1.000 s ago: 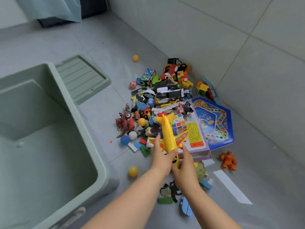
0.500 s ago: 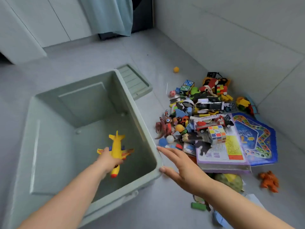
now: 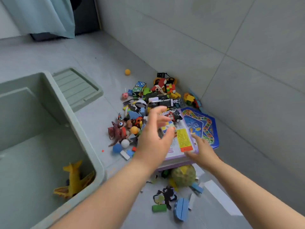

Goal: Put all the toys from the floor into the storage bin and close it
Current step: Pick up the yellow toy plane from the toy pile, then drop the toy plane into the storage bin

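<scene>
the yellow toy plane lay inside the storage bin. right of the bin, above the toy pile, the left hand spread its fingers wide, blurred, seemingly empty; the right hand, farther from the bin, held its fingers straight.

The yellow toy plane, lifted from the toy pile in both hands a second ago and lowered into the storage bin by the left hand half a second ago, now lies loose against the bin's right wall. The left hand has let go and swung back over the pile, its fingers spread and blurred. The right hand, which was stretched out beside the bin's rim, has moved to the near right corner of the purple-edged box.
</scene>
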